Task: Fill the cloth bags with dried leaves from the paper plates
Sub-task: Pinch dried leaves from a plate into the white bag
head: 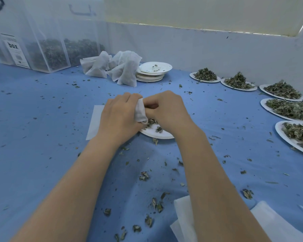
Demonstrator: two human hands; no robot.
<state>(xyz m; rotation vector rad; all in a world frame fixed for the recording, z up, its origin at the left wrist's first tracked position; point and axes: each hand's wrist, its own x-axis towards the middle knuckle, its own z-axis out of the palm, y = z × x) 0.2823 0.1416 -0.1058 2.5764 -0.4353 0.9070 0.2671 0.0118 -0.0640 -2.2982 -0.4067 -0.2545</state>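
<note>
You can read one word, "box", on the white label point(14, 49) stuck to the clear storage bin point(33, 41) at far left. The label's smaller print is too blurred for you to read.

Both forearms bare, stretched fwd, converging. Left hand point(120, 116) knuckles up, fingers curled, gripped white cloth bag point(140, 111). Right hand point(168, 110) just beside, touching left, fingers curled under.

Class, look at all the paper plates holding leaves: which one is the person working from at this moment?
The plate directly under both hands, at the cloth's middle. It is nearly emptied, while the plates along the right edge carry full heaps.
</note>
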